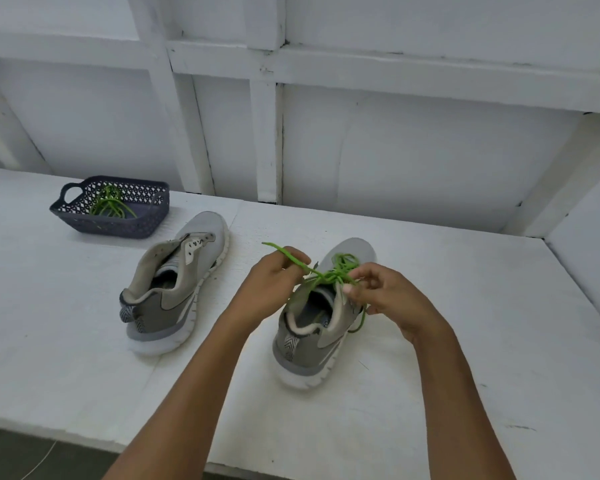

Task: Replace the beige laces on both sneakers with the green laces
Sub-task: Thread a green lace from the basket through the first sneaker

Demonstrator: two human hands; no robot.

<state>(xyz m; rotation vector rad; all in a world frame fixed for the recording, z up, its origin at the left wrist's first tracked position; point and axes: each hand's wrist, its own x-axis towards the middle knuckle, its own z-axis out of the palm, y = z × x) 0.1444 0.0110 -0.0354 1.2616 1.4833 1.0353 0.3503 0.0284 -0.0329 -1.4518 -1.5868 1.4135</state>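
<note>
Looking down from head height onto a white table (447,341), with two bare forearms reaching forward from the bottom edge. Working over the right-hand sneaker (309,351), grey with a white sole, standing upright on the table with its heel toward the camera and its toe pointing away. Pinching one stretch of a green lace (328,276) in the left hand (274,280), fingers curled round the strand, with the loose tip poking up and leftward past the knuckles. Gripping another stretch of the same green lace in the right hand (390,297), thumb and fingers curled closed on it just above the shoe's opening. Holding both hands close together, the strand crossing between them over the tongue, with one length dangling down the shoe's right side beneath the right hand. Showing, well apart to the left, the left-hand sneaker (174,296), standing upright with its tongue raised and its eyelets visible. Showing also, farther back and left, a dark blue lattice basket (118,230), sitting near that shoe's toe and holding a second green lace (110,204) in a loose coil. Ending at a white panelled wall (430,150) behind the table.
</note>
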